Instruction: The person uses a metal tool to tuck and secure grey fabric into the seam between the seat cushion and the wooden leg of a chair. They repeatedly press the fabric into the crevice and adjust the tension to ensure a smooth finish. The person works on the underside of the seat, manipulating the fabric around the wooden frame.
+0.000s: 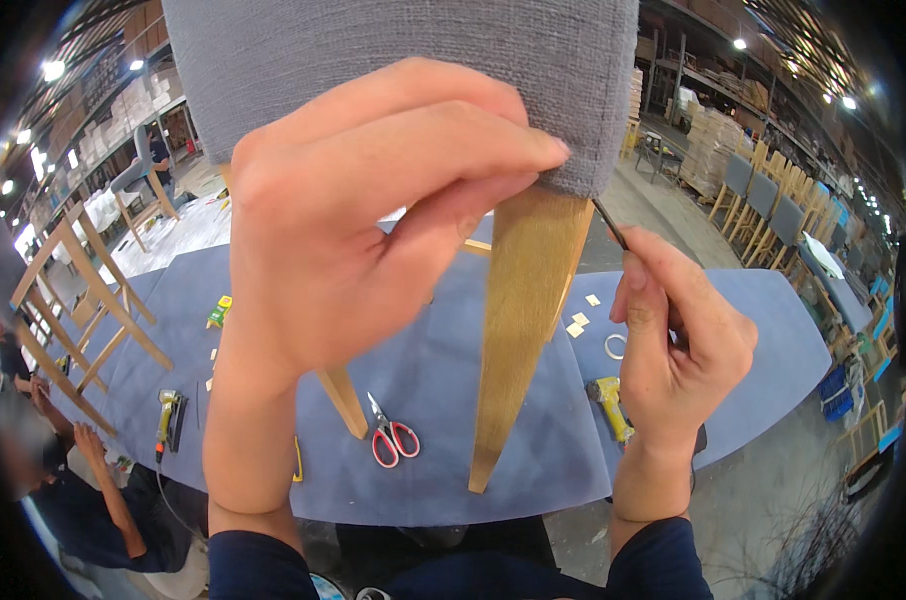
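Just below the near edge of the blue-covered table, the person's dark navy top shows in part, its left sleeve and right sleeve of softly creased cloth ending partway along the forearms. Nearer the table than those cuffs, the left forearm and right forearm are bare, tapering to narrow wrists. The left hand and right hand are ungloved, with slender fingers and short nails.
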